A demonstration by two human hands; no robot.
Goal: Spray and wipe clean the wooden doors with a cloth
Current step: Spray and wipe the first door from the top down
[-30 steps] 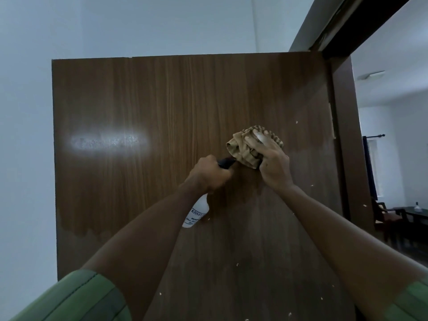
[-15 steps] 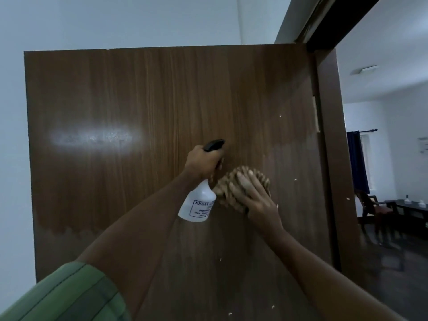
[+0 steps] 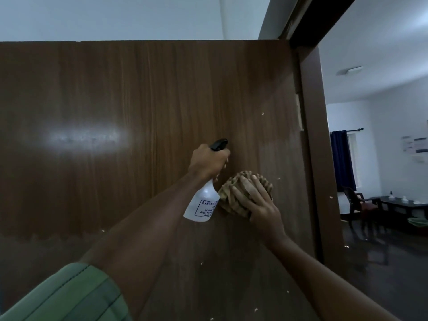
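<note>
Since a second ago your right hand [image 3: 259, 205] has slid the cloth [image 3: 240, 195] down the wooden door [image 3: 143, 107], from above your left hand [image 3: 208, 162] to below and just right of it, and the spray bottle [image 3: 203, 205] has swung out so its white body and label now show. Over the last half second your hands barely shifted.

The door is dark brown with vertical grain; a pale glare streak sits well left of your left hand, a duller band runs low beneath your left forearm, and small light specks dot the surface around your right hand.

Your left hand grips the bottle's neck, black nozzle toward the door. Your right hand presses the bunched tan cloth flat against the door with spread fingers, touching the bottle's side.
</note>
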